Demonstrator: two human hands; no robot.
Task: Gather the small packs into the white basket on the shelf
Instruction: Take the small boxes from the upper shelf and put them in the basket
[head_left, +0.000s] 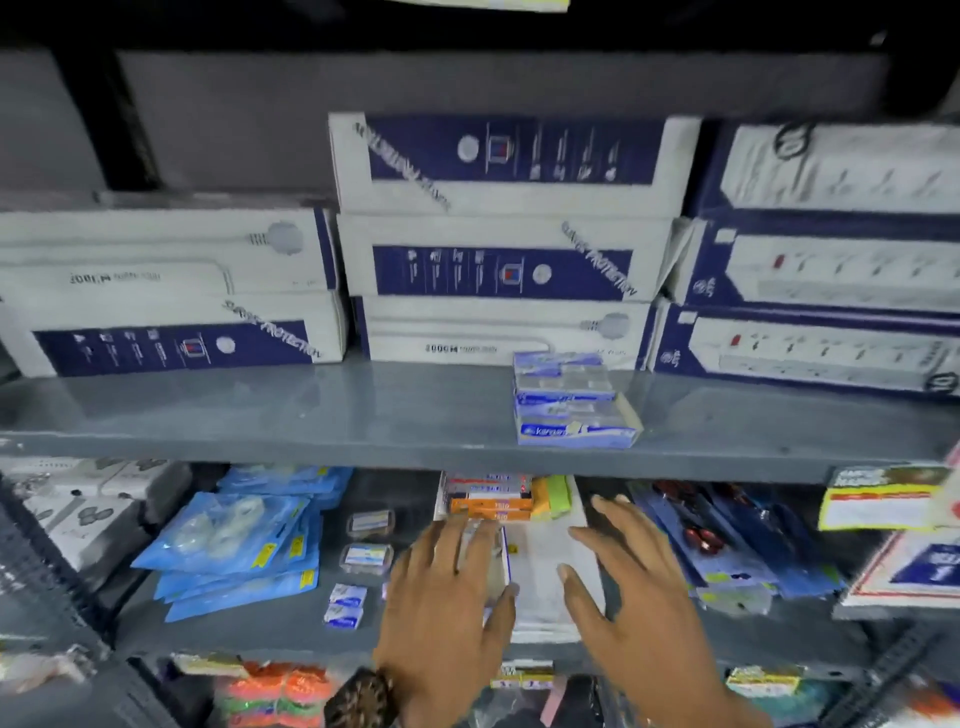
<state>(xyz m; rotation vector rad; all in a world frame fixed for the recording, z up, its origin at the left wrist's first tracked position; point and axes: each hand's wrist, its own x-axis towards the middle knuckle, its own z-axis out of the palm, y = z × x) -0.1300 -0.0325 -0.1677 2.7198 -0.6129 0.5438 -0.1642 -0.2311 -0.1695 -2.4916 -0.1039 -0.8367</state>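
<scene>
While both hands' grips open, left hand (447, 582) on white basket (550, 571), small packs (347, 605) just left.

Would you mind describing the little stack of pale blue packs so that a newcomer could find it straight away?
Start at the grey metal shelf carrying the big white and navy boxes. Near its front edge, right of centre, sits a little stack of pale blue packs. It is the only small item there, standing apart in front of the large boxes.

"SURGE PROTECTION" printed on white-and-navy boxes (511, 257), upper shelf, 12 o'clock; other print too blurred to read.
</scene>
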